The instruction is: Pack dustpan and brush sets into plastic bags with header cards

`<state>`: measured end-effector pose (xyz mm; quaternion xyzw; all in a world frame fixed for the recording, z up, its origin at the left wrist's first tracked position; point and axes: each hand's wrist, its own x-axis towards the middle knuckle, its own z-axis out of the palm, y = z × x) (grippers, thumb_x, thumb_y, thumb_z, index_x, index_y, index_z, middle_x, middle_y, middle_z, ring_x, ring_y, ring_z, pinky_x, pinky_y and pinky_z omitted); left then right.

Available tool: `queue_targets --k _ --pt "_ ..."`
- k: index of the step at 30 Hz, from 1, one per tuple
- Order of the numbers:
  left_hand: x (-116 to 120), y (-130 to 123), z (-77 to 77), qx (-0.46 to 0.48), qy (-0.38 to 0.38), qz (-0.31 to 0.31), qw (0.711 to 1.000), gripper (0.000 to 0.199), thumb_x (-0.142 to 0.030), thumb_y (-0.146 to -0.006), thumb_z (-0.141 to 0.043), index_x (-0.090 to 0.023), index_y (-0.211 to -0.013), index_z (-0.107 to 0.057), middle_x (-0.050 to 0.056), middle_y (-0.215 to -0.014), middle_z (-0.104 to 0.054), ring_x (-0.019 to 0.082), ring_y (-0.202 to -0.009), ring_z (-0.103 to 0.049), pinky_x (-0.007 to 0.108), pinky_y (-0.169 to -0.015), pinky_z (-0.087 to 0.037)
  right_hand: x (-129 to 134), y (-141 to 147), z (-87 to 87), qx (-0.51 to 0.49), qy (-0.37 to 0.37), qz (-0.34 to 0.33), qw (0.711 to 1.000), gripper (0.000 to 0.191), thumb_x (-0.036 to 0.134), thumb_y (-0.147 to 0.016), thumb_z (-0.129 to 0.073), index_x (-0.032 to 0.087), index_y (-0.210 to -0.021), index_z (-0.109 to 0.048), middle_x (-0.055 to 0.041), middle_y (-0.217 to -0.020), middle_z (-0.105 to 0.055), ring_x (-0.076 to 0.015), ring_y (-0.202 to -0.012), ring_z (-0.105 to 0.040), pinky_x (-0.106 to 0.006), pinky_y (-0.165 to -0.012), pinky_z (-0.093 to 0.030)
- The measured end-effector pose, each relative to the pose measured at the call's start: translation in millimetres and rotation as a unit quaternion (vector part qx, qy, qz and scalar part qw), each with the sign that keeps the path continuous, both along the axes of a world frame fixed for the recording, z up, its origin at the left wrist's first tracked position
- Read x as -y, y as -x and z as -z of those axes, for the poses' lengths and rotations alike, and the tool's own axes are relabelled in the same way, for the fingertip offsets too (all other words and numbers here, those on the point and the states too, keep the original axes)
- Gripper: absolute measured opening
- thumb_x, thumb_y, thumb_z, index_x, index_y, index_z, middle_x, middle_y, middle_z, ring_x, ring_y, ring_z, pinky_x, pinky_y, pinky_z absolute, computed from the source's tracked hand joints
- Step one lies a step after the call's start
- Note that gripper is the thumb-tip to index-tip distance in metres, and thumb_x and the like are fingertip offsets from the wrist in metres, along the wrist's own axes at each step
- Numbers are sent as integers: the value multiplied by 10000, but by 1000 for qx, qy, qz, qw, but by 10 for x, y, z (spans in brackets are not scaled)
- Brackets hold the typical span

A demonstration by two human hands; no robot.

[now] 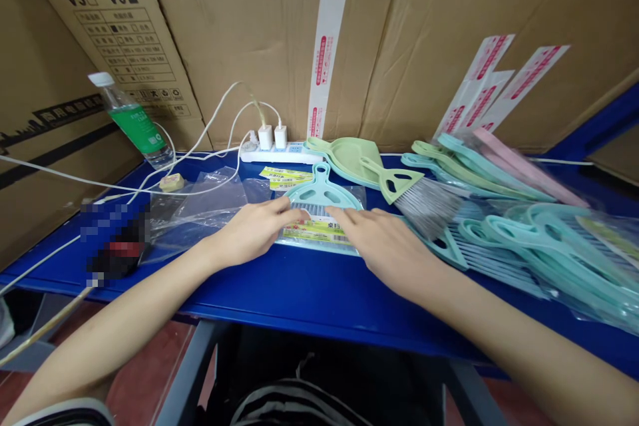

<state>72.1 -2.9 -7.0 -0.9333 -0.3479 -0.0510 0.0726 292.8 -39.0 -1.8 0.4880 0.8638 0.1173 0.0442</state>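
Note:
A light-blue dustpan and brush set point(323, 191) lies flat on the blue table, in clear plastic with a yellow-green label card point(314, 231). My left hand point(254, 229) is at its left side, thumb and fingers closed on the plastic by the label's upper edge. From the right, my right hand point(382, 243) holds the other side, with its fingertips over the brush bristles. Its thumb is mostly hidden. Behind the set lie more yellow label cards point(287, 176). Empty clear bags point(214, 196) are spread to the left.
Right of my hands lie a green brush point(399, 183), a green dustpan point(349, 156), and piles of blue sets point(524, 233) and a pink piece point(529, 166). A power strip point(279, 152) with white cables, a water bottle point(132, 120) and cardboard boxes point(264, 46) stand behind.

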Motion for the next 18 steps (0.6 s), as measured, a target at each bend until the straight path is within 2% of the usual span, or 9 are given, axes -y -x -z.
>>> queue_targets --k 2,4,11,18 --pt "22 -31 15 -32 -2 44 998 540 7 -856 -386 -272 -1291 -545 30 -951 -602 155 -829 -627 243 -659 -484 12 50 66 7 -34 -45 998 583 -47 -815 -414 172 -1349 -499 -68 -885 -718 -201 -800 -669 -300 -668 -421" --pt "38 -65 24 -65 -1 58 996 567 17 -874 -373 -289 -1321 -543 25 -912 -595 160 -862 -625 246 -703 -502 13 80 119 30 -47 -63 996 595 -41 -844 -400 173 -1392 -486 -72 -854 -712 -204 -801 -668 -301 -673 -437" --pt "76 -140 -14 -148 -7 23 989 551 -15 -908 -397 -291 -1371 -510 33 -899 -599 176 -878 -619 268 -723 -532 16 73 148 109 -39 -35 993 613 -37 -843 -385 233 -1368 -551 -102 -934 -697 -205 -808 -659 -294 -659 -443" --pt "102 -102 -73 -150 -19 -15 988 564 -2 -862 -396 -296 -1303 -589 55 -861 -576 209 -848 -613 283 -636 -517 82 26 192 117 -67 -22 991 594 5 -855 -381 260 -1359 -562 -102 -929 -681 -204 -833 -631 -295 -677 -434"
